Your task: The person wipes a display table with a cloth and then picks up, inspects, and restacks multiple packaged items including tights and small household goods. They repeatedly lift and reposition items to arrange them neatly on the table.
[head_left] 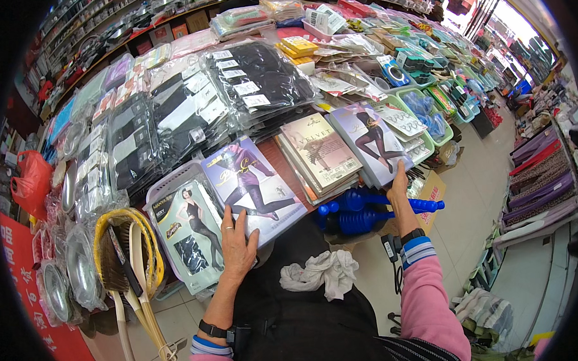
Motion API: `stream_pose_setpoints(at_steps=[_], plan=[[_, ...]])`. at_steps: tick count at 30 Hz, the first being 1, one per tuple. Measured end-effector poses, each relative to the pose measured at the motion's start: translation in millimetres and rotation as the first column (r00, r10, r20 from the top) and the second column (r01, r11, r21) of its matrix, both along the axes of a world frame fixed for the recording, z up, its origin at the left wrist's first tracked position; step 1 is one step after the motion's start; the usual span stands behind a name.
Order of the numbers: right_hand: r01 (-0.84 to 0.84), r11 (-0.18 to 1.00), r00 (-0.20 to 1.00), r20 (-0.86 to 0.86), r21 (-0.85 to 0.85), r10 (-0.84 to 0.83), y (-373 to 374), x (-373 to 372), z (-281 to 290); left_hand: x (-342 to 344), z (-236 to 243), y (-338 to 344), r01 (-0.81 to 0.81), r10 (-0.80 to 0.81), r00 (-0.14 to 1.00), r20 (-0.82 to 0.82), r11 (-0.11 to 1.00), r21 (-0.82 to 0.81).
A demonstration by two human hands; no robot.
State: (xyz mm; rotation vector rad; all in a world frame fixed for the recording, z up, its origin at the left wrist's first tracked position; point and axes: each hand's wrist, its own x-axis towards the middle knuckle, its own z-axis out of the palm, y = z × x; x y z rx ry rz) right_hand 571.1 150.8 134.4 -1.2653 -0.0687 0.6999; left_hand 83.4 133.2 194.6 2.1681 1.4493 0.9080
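My left hand (239, 245) lies with fingers apart over the lower edge of a purple tights package (254, 185), which rests on a stack. To its left, a grey-green tights package (188, 237) leans in a lilac plastic basket (153, 198). My right hand (399, 200) grips the lower right corner of another purple tights package (370, 144); some of its fingers are hidden at the side. A stack of beige stocking packages (320, 153) sits between the two purple ones. A crumpled white cloth (321, 272) lies on the dark apron at my lap.
Bagged dark garments (257, 84) cover the table beyond. A yellow-rimmed bin (160, 255) with brushes stands at the left, near a red bag (31, 181). Blue plastic plungers (358, 215) are under the table edge by my right hand. Green baskets (438, 131) line the right edge.
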Motion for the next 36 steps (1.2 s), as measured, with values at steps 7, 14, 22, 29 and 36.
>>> stream_pose_setpoints(at_steps=[7,14,22,29,36], plan=[[-0.019,1.0,0.998,-0.057,0.017,0.02,-1,4,-2,2,22,3,-0.045,0.043,0.999,-0.026,0.995,-0.085],[-0.032,0.999,0.992,-0.125,-0.008,0.031,-16,3,0,65,63,67,0.17,-0.154,0.962,0.225,0.984,-0.052],[-0.089,0.996,0.987,-0.135,-0.01,0.087,-31,1,8,221,43,216,0.432,-0.048,0.797,0.602,0.743,-0.512],[-0.033,0.997,0.983,-0.177,0.065,0.044,-46,-9,12,292,15,281,0.549,0.113,0.721,0.684,0.509,-0.663],[-0.027,0.998,0.986,-0.165,0.058,0.037,-47,-12,25,308,-7,305,0.521,0.256,0.677,0.689,0.495,-0.696]])
